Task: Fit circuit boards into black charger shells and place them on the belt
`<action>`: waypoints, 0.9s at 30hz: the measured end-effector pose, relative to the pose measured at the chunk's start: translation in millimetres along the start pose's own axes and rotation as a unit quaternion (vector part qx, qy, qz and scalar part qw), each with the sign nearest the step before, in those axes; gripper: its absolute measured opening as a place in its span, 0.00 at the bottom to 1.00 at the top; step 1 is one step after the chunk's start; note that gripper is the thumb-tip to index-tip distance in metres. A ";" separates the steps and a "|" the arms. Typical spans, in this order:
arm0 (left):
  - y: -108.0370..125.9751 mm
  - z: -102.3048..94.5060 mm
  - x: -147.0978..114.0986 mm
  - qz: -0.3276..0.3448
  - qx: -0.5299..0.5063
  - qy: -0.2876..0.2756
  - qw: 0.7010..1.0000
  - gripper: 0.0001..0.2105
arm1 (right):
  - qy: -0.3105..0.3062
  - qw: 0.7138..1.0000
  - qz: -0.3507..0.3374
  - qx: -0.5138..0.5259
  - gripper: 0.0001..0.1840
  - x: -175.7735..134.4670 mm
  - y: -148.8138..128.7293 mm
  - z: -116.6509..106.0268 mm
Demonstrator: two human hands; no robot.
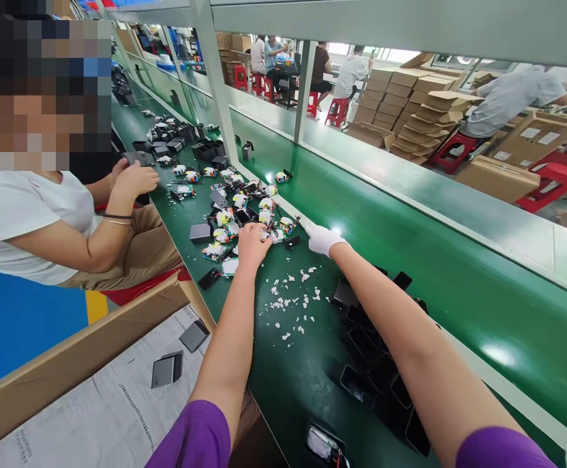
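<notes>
A heap of small circuit boards point(222, 235) with white blobs and coloured parts is strewn over the green bench. My bare left hand point(253, 244) reaches into its near side, fingers curled down on a circuit board point(277, 235) that they partly hide. My right hand point(325, 240), in a white glove, is at the heap's right edge. Its index finger stretches toward a board with a black piece point(288, 225); nothing shows in its grasp. A small black part point(292, 242) rests between my hands. White crumbs point(296, 302) are scattered nearer to me.
Black casings point(369, 344) are piled under my right forearm, and an open casing with wires point(326, 445) is at the near edge. A cardboard box point(83, 383) holding grey casings stands left. A co-worker point(69, 221) sits there handling a dark part. Metal posts point(215, 84) rise beyond.
</notes>
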State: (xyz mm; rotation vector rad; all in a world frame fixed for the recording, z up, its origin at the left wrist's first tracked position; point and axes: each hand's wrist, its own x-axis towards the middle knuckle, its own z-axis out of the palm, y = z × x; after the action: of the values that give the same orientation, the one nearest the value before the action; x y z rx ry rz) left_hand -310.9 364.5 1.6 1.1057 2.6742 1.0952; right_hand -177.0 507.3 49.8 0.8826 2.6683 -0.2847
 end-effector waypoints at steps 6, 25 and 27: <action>-2.9 2.9 -0.4 0.001 -0.027 0.019 0.999 0.08 | -0.043 0.993 -0.111 -0.015 0.22 -53.7 -20.1 28.3; 14.8 -47.8 -6.7 0.002 -0.286 0.281 0.916 0.15 | 0.059 0.971 -0.230 -0.030 0.22 -69.0 -88.7 49.3; 8.3 -71.4 -16.6 0.023 -0.298 0.285 0.911 0.14 | 0.066 0.970 -0.230 -0.039 0.20 -64.9 -96.5 52.2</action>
State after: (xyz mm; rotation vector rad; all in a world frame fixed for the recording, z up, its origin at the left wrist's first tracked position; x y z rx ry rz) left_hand -314.6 315.6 56.8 0.8118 2.3274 2.3337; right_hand -174.2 381.0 32.8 0.2549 2.9598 -0.2289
